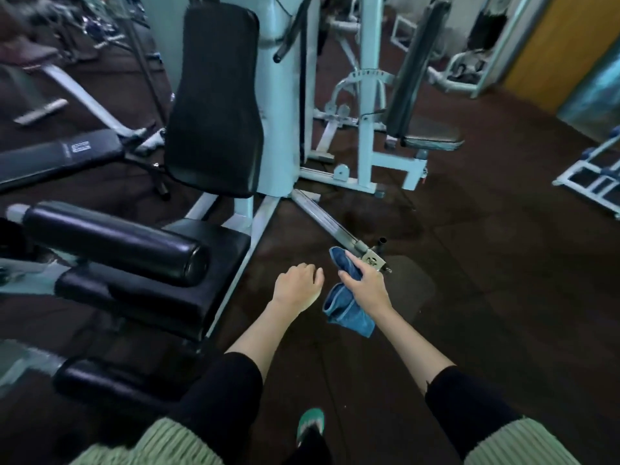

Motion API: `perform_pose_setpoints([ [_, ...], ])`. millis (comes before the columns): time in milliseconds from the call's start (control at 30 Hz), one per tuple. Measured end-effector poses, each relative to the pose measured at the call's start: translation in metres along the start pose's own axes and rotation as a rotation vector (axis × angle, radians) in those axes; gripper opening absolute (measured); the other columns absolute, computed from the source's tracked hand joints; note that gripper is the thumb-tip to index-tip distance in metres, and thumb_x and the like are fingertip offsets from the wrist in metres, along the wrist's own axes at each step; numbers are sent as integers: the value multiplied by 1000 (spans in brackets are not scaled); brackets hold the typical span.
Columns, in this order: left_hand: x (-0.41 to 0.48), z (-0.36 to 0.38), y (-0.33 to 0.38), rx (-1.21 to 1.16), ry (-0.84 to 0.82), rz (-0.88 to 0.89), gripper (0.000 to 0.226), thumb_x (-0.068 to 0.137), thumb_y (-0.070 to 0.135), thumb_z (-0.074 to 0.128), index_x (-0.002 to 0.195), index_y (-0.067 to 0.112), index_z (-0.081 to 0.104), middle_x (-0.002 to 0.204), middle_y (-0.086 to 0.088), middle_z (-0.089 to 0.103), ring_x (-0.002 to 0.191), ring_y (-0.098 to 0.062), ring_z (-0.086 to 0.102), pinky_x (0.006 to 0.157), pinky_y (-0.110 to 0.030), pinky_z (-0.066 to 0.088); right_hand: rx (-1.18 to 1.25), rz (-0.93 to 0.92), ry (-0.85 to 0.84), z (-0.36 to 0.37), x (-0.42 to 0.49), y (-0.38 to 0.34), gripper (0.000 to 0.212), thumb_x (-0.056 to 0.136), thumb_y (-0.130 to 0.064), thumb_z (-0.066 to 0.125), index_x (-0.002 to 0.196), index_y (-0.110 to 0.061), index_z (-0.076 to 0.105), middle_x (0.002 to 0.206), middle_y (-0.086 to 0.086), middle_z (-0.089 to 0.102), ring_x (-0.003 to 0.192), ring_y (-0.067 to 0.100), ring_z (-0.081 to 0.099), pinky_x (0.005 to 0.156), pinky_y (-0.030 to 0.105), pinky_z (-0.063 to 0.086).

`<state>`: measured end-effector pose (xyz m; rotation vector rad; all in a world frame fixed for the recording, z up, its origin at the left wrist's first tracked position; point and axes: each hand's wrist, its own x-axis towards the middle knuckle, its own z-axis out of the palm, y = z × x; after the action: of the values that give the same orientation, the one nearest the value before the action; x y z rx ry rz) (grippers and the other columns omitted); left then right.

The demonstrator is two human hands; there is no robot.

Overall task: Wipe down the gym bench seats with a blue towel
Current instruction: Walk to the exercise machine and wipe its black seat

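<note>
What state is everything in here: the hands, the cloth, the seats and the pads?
Right hand: grips the towel.
Left hand: loosely curled, holds nothing.
Towel: bunched, hanging in the air, touching no seat.
Near seat: bare, no hand on it.
Back pad: upright.
Roller pad: lying level by the near seat.
Far seat: flat, bare.

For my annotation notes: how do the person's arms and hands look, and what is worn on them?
The left hand and right hand are bare: no gloves, rings or watch visible. The left black sleeve and right black sleeve leave the forearms bare. Higher up each arm comes pale green ribbed knit.
</note>
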<state>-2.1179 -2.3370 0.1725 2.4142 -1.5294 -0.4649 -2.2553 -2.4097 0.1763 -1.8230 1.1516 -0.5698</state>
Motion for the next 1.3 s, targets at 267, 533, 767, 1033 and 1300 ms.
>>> perform_pose_setpoints([
  [267, 112, -19, -27, -50, 68, -167, 38, 99, 34, 30, 101, 11, 60, 108, -9, 63, 103, -28, 58, 86, -42, 46, -22, -116, -160, 24, 143, -14, 51, 86, -23, 66, 135, -19, 51, 129, -5, 59, 116, 9, 55, 92, 18, 41],
  [533, 197, -49, -48, -101, 139, -339, 38, 99, 34, 30, 100, 12, 61, 109, -10, 63, 100, -29, 59, 81, -40, 46, 3, -208, -339, 47, 256, -43, 52, 85, -18, 66, 135, -19, 51, 128, -6, 59, 113, 6, 56, 94, 21, 44],
  [767, 241, -52, -77, -121, 212, -552, 35, 98, 31, 32, 101, 11, 61, 109, -10, 62, 99, -30, 57, 79, -41, 45, -5, -305, -547, 78, 337, -63, 51, 87, -14, 64, 135, -17, 49, 125, -5, 59, 109, 6, 56, 89, 17, 46],
  [1033, 266, -57, -85, -163, 379, -882, 35, 99, 30, 32, 99, 9, 60, 107, -11, 62, 99, -30, 58, 80, -41, 44, -78, -490, -881, 120, 403, -91, 51, 89, -12, 59, 138, -16, 46, 127, -5, 56, 115, 9, 53, 99, 23, 42],
  [1300, 261, -55, -108, -166, 472, -1141, 36, 99, 31, 32, 99, 8, 60, 108, -13, 64, 100, -32, 59, 82, -42, 45, -132, -628, -1087, 180, 415, -116, 50, 87, -15, 63, 136, -19, 50, 127, -1, 61, 113, 14, 57, 97, 30, 46],
])
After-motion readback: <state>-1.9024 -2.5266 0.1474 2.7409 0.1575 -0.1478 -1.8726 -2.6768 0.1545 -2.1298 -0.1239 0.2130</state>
